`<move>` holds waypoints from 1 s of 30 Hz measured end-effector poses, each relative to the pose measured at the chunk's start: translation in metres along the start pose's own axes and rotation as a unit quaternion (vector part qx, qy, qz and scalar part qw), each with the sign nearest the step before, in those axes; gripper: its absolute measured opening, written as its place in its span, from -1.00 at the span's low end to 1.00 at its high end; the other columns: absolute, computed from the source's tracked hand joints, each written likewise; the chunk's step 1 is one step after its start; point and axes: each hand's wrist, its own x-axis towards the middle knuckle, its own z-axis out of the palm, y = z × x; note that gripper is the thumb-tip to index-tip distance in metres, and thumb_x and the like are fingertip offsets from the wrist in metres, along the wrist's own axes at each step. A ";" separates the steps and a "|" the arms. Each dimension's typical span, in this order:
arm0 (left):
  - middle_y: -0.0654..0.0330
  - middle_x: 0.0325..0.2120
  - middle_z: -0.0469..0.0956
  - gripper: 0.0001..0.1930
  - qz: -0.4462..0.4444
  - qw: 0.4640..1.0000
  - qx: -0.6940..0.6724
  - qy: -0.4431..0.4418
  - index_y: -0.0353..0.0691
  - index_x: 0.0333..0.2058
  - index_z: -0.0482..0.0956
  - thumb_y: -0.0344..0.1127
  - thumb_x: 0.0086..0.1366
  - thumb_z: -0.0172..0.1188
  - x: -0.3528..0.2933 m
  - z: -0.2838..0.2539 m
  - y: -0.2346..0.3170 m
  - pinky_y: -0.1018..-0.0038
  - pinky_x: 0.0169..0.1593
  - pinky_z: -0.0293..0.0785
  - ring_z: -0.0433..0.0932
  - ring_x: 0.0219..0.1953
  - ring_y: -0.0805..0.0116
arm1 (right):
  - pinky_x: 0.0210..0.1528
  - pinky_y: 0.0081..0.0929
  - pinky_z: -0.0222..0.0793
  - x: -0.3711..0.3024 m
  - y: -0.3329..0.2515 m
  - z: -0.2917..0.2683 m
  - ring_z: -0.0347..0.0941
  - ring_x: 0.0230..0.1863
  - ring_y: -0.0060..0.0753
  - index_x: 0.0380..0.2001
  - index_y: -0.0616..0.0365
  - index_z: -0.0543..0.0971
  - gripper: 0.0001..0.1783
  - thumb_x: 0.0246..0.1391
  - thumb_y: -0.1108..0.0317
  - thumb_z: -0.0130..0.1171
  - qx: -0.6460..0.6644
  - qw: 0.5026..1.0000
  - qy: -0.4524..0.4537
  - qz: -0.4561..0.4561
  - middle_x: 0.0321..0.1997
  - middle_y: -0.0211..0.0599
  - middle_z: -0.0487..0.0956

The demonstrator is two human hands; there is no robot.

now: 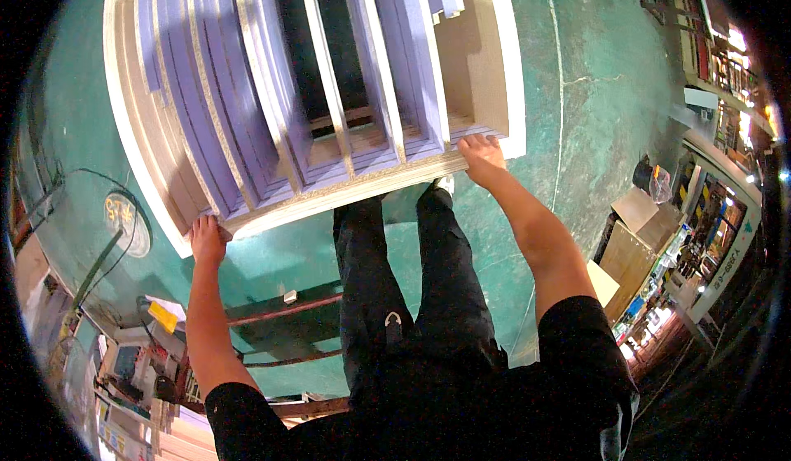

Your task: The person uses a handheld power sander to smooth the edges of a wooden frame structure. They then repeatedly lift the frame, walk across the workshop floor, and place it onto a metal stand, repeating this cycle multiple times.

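Note:
A large wooden crate [346,193] with pale, white-edged walls stands in front of me. Several purple boards [411,65] with raw, speckled edges stand upright inside it, side by side. Dark gaps show between some of them in the middle. My left hand [208,238] is closed over the near rim at the left corner. Toward the right corner, my right hand [482,154] curls its fingers over the same rim. Both arms reach out wide, and the undersides of the grips are hidden.
Below lies a green floor [535,173] with a pale line along the right. A round lid-like disc [128,224] and thin cables are at the left. Cardboard pieces [633,255] lean by a cluttered shelf at the right. Red-brown bars [284,313] cross the floor behind my left arm.

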 end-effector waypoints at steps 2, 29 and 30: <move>0.11 -0.04 0.47 -0.60 0.006 1.000 -0.002 0.013 -0.18 -0.08 0.51 -0.43 0.06 0.33 0.000 0.000 0.001 0.07 0.20 0.39 0.44 0.12 0.01 | 0.36 0.22 0.23 -0.002 -0.004 -0.006 0.43 0.27 -0.12 0.00 -0.03 0.50 -0.58 0.02 0.39 0.26 0.003 1.000 -0.002 0.005 0.07 -0.30 0.55; -0.13 0.21 0.46 -0.20 -0.174 0.982 0.054 0.046 -0.27 0.24 0.44 0.12 0.14 0.41 -0.026 0.028 0.100 -0.05 0.33 0.29 0.41 0.25 -0.13 | 0.41 0.27 0.11 -0.074 -0.087 -0.002 0.19 0.48 0.06 0.44 -0.08 0.23 -0.25 0.19 0.31 0.15 0.101 0.985 0.092 0.104 0.51 -0.14 0.24; -0.14 0.26 0.43 -0.16 -0.159 0.984 0.046 0.066 -0.24 0.25 0.44 0.17 0.13 0.43 -0.032 0.036 0.124 -0.10 0.36 0.24 0.38 0.30 -0.14 | 0.40 0.28 0.13 -0.105 -0.101 -0.007 0.21 0.47 0.05 0.41 -0.05 0.27 -0.25 0.13 0.29 0.21 0.167 0.980 0.059 0.089 0.47 -0.13 0.30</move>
